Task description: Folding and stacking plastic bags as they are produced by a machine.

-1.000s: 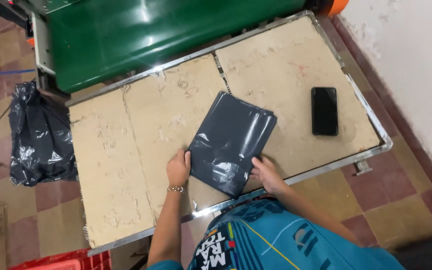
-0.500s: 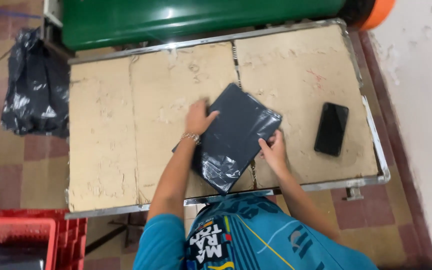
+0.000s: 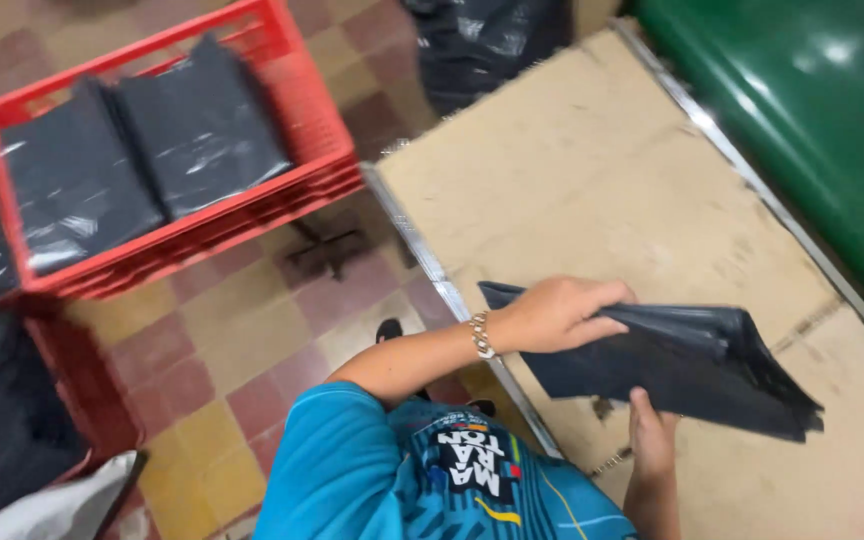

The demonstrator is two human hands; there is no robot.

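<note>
Both hands, left hand (image 3: 560, 315) and right hand (image 3: 652, 440), are gripping the soft, slippery-looking dark bag (image 3: 672, 365) by its near edge, above the tabletop (image 3: 592, 170).

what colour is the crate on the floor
Red, seen clearly in the head view: the crate holding dark packets.

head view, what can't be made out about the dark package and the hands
- Right hand: mostly hidden under the dark package; only fingers show, grip unclear.
- Dark package: contents hidden by opaque plastic; far end blurred.
- Left hand: its palm is hidden.
- Red crate: depth of its stacked packages hidden.
</note>
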